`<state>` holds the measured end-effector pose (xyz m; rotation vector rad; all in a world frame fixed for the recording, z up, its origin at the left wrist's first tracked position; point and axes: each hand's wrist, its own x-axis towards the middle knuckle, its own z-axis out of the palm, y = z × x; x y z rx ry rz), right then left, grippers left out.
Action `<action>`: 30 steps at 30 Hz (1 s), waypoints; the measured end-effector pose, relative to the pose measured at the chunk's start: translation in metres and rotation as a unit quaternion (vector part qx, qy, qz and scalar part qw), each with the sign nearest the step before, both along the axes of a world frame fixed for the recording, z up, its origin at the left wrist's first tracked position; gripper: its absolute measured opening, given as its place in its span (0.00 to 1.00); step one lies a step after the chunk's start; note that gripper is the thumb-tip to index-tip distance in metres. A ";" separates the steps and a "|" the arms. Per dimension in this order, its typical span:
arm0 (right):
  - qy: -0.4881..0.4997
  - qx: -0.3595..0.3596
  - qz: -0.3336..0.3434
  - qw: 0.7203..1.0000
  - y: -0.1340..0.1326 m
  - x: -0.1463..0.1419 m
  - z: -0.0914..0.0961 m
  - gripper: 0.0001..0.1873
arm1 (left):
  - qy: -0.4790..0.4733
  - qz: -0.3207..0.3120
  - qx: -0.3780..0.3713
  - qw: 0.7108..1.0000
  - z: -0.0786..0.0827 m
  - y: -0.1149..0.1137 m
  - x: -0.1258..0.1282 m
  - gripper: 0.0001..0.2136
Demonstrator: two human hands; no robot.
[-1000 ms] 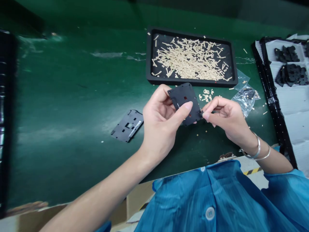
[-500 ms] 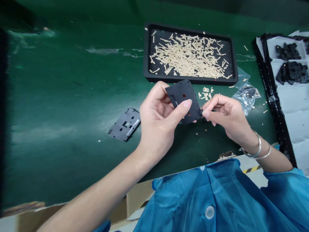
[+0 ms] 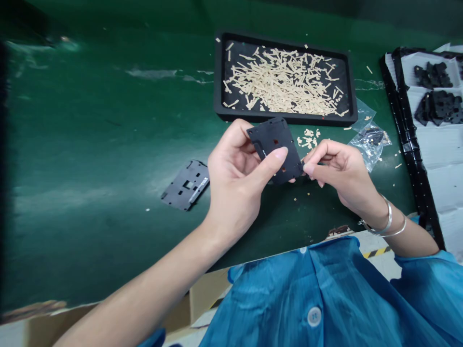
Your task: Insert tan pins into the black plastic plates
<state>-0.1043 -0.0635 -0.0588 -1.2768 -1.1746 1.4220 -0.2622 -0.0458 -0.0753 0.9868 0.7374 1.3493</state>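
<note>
My left hand (image 3: 238, 178) grips a flat black plastic plate (image 3: 273, 140) with small cut-outs, thumb across its face, fingers behind it. My right hand (image 3: 338, 168) is pinched at the plate's right lower corner, thumb and forefinger pressed together on its edge; whether a small part sits between them is hidden. Both hands hover just above the green mat (image 3: 90, 144). A second black plate (image 3: 186, 184) lies flat on the mat left of my left hand.
A black tray (image 3: 219, 72) full of beige paper strips sits behind the hands. A clear plastic bag (image 3: 371, 140) with small black parts lies to the right. White trays (image 3: 434, 144) holding black parts stand at the far right. Loose strips are scattered nearby.
The hands and plate have stayed almost as they were; the view has shifted slightly. The right thumb has pressed closer against the plate's corner.
</note>
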 end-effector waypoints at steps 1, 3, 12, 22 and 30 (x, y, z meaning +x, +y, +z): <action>-0.001 -0.002 -0.002 1.000 0.000 0.000 0.000 0.08 | 0.000 0.002 0.000 1.000 0.000 0.000 0.000 0.10; 0.000 -0.003 -0.005 1.000 0.000 -0.001 0.001 0.08 | -0.002 0.008 0.004 1.000 0.001 0.000 0.001 0.10; -0.010 -0.002 -0.007 1.000 0.000 -0.002 -0.001 0.07 | 0.002 0.001 0.004 1.000 -0.001 0.001 0.002 0.11; -0.001 0.003 -0.001 1.000 0.000 -0.003 -0.001 0.08 | -0.001 0.009 -0.005 1.000 0.000 0.001 0.002 0.11; -0.009 0.010 0.006 1.000 0.001 -0.001 0.000 0.06 | 0.002 0.008 -0.006 1.000 0.000 0.000 0.002 0.12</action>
